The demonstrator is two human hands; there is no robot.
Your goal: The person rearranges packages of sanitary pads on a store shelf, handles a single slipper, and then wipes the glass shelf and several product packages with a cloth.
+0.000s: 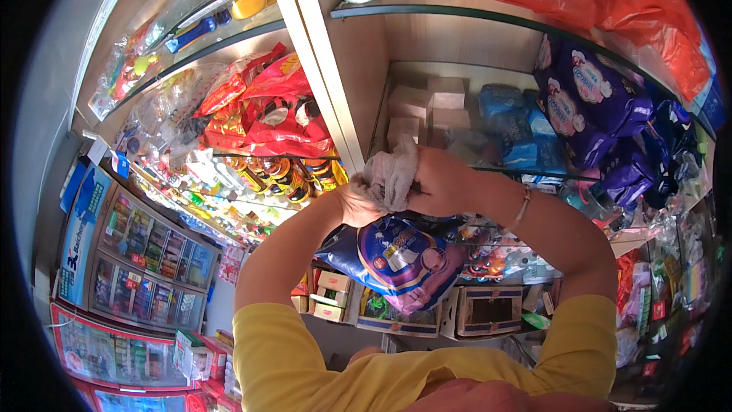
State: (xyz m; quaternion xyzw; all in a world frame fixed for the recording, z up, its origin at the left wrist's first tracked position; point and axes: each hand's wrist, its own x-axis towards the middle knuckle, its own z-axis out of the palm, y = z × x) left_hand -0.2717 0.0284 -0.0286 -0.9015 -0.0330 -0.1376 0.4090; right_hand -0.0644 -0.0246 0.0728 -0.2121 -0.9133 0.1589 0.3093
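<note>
Both hands meet at a greyish, crumpled cloth (392, 177), beside the lower end of a pale upright divider (320, 57). My left hand (361, 206) grips the cloth from the left and below. On its right side, my right hand (440, 183) is closed around the bunched fabric. Just beneath the hands lies a blue and pink plastic package (406, 263). Small plain cardboard boxes (446, 93) and blue packets (506, 126) stand on the glass shelf behind the hands. The fingertips are partly hidden by the cloth.
Glass shelf edges (457, 11) cross above the hands. Red bags (280, 109) fill a left shelf, purple packages (595, 103) the right one. An orange-red plastic bag (646, 6) hangs over the upper shelf. An open carton (490, 312) sits below, and a cigarette display cabinet (154, 246) stands lower left.
</note>
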